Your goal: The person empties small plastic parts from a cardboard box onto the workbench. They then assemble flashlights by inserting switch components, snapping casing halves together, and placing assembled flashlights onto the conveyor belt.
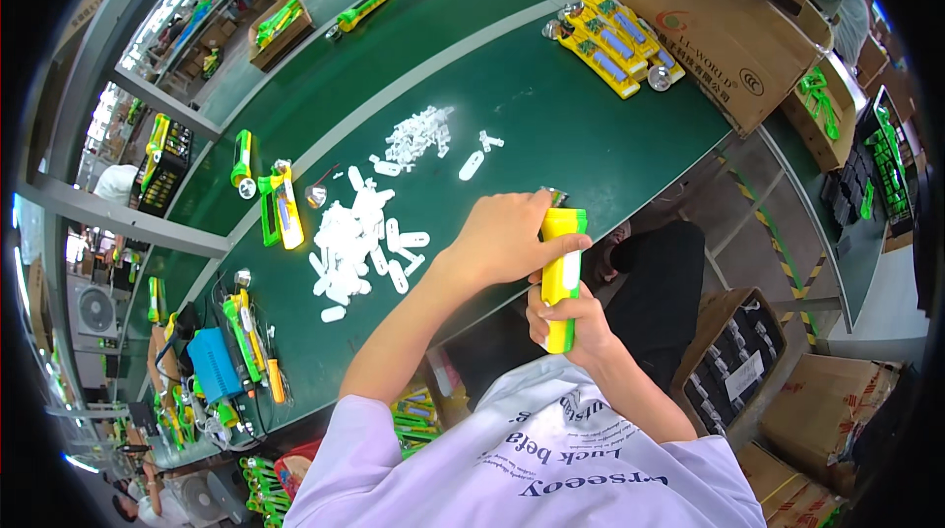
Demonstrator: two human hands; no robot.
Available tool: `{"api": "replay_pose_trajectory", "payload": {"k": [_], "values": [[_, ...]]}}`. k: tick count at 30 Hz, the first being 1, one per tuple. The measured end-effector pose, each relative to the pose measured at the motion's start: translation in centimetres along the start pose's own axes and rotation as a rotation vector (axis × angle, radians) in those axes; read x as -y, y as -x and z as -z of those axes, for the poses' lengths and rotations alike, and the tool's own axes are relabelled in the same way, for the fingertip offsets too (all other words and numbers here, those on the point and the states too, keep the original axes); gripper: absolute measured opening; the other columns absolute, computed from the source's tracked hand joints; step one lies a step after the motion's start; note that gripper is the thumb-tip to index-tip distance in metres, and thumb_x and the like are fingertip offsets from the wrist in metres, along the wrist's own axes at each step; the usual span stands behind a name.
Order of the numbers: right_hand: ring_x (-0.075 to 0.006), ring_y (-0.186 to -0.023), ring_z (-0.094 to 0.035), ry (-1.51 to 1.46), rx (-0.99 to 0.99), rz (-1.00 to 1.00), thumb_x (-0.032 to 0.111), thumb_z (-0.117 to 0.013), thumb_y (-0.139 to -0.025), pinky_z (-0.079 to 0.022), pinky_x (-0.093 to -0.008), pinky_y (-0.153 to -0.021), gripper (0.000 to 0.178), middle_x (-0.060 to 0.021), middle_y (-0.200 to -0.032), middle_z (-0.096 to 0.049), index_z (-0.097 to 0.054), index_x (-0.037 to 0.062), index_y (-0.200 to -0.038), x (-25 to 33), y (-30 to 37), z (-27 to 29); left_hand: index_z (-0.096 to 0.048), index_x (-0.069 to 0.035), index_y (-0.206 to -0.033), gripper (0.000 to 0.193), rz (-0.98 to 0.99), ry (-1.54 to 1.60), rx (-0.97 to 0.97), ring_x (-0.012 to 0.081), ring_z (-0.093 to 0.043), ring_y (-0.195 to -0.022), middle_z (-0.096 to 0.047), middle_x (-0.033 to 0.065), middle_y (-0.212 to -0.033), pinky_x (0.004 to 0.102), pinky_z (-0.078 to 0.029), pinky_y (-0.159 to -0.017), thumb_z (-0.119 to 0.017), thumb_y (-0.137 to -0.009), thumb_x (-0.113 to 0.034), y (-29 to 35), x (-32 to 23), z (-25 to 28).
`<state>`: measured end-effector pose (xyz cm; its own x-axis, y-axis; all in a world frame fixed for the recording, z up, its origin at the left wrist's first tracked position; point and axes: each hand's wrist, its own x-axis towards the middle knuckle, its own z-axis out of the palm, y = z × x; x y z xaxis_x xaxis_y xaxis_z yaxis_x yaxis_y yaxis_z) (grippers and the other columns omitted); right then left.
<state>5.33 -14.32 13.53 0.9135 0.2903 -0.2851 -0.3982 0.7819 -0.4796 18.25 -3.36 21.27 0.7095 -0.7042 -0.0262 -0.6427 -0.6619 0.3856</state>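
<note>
Apparently for steadiness: one yellow-and-green oblong plastic flashlight [562,280], pinched by your left grip [505,235], encircled by your right grip [583,323] below.

Just beyond the gripped flashlight [557,284], a hand could cross the green tabletop [581,139], with white plastic covers [346,245] obstructing its left and opened yellow shells [600,58] farther ahead.

The long yellow-and-green casing [555,277] looks like smooth, lightly glossy plastic. The heaped small white oval pieces [349,238] look like plain hard plastic. The broad green tabletop [541,154] is smooth with a faint sheen. The round silver reflector [661,78] shines like metal; the large brown carton [719,31] is matt cardboard, the pale printed shirt [443,474] soft cloth.
</note>
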Motion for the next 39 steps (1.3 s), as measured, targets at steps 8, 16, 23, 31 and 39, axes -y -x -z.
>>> {"api": "replay_pose_trajectory", "payload": {"k": [8, 16, 23, 31, 39], "values": [[-0.0161, -0.047, -0.042, -0.279, 0.045, -0.102, 0.014, -0.063, -0.079, -0.036, -0.0325, -0.046, 0.026, -0.0036, -0.061, -0.043, -0.049, 0.0094, -0.101, -0.7, 1.7, 0.5, -0.067, -0.002, -0.092, 0.017, 0.23, 0.065, -0.417, 0.0298, -0.066, -0.07, -0.068, 0.016, -0.078, 0.0372, -0.05, -0.064, -0.065, -0.088, -0.018, 3.8, 6.4, -1.2], [-0.0161, -0.049, -0.043, -0.34, 0.292, -0.132, 0.017, -0.065, -0.079, -0.037, -0.032, -0.047, 0.027, -0.0043, -0.063, -0.045, -0.049, 0.0098, -0.1, 0.1, 2.0, 0.9, -0.069, -0.004, -0.088, 0.008, 0.257, -0.169, -0.551, 0.0327, -0.063, -0.08, -0.064, 0.0133, -0.085, 0.0411, -0.049, -0.072, -0.065, -0.084, -0.009, 2.4, 15.8, 0.6], [-0.0166, -0.049, -0.045, -0.383, 0.362, -0.116, 0.018, -0.064, -0.077, -0.038, -0.0316, -0.047, 0.03, -0.0051, -0.065, -0.045, -0.046, 0.0095, -0.099, 0.5, 3.3, 1.3, -0.065, -0.001, -0.086, 0.009, 0.152, -0.39, -0.579, 0.0336, -0.061, -0.079, -0.061, 0.0129, -0.085, 0.0418, -0.048, -0.072, -0.067, -0.082, -0.008, 1.6, 15.7, -0.1], [-0.0173, -0.049, -0.048, -0.488, 0.572, -0.123, 0.012, -0.063, -0.073, -0.041, -0.0317, -0.046, 0.035, -0.0065, -0.067, -0.046, -0.043, 0.0066, -0.101, 0.9, 3.7, 2.6, -0.062, 0.0, -0.091, 0.012, 0.065, 0.987, -0.463, 0.007, -0.059, -0.076, -0.066, 0.0046, -0.093, 0.0214, -0.048, -0.071, -0.07, -0.083, 0.003, 4.6, -5.6, -1.2], [-0.0195, -0.05, -0.049, -0.473, 0.502, -0.117, 0.013, -0.064, -0.07, -0.041, -0.0329, -0.047, 0.034, -0.0081, -0.067, -0.048, -0.048, 0.0055, -0.099, 0.3, 4.2, 2.9, -0.071, 0.001, -0.085, 0.017, -0.054, 1.037, -0.404, 0.0117, -0.06, -0.075, -0.062, 0.007, -0.086, 0.0215, -0.048, -0.065, -0.071, -0.074, 0.014, 7.1, -6.9, -3.8]]}}
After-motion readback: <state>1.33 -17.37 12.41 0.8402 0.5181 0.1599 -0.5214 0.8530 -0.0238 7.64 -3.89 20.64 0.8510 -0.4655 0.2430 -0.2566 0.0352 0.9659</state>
